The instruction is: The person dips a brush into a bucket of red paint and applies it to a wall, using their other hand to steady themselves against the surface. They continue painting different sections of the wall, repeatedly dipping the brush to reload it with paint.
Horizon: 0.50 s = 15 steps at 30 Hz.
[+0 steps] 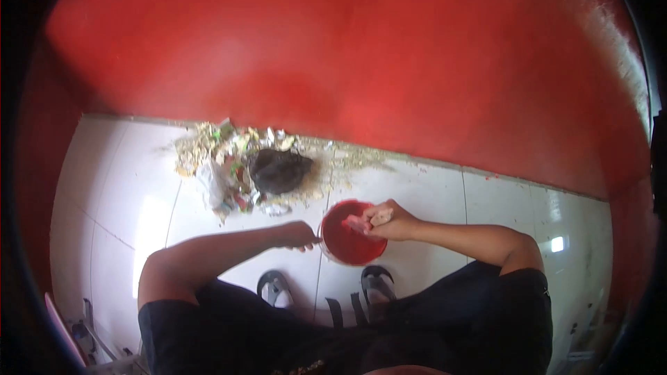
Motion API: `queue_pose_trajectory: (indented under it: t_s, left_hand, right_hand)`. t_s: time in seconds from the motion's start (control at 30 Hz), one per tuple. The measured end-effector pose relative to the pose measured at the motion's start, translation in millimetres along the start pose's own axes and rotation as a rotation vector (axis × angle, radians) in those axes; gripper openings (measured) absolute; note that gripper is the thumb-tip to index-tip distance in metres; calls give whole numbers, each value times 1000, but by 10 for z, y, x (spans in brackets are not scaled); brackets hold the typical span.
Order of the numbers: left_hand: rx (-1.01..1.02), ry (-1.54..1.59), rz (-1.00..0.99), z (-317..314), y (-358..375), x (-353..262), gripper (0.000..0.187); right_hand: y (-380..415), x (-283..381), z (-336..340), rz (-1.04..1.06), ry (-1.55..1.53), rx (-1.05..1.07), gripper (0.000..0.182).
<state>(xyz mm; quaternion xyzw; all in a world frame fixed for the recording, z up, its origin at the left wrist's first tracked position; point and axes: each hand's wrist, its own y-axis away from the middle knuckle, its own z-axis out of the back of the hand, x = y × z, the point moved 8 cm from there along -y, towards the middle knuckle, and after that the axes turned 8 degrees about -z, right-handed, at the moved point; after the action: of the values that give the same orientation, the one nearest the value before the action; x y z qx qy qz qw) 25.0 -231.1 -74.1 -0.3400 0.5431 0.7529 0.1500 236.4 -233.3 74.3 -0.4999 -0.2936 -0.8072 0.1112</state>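
A bucket of red paint [326, 220] is in front of my feet, its inside and rim coated red. My left hand [299, 235] is closed at the bucket's left side, apparently on its rim or handle; the exact hold is hard to make out. Over the bucket's right part, my right hand [392, 222] is closed around a paintbrush [357, 225] stained pinkish red. The brush's end points left, over the bucket opening. Whether it touches the paint cannot be seen.
A red wall [333, 48] rises ahead from the white tiled floor [417, 194]. Along its foot lie a heap of paint chips and scraps [198, 146], a black bag-like bundle [280, 171] and a clear plastic bag [212, 182]. Metal-framed items [90, 333] stand at lower left.
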Motion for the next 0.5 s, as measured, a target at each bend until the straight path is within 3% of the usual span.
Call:
queue_pose_trajectory:
  t_s: [0.13,0.5]
  left_hand:
    - [-17,28,17,-14,89,-65,44]
    - [41,135,30,-53,195,-134,44]
  right_hand:
    - [-42,-102,-126,23,244,33,5]
    - [-77,-240,-226,34,163,163,6]
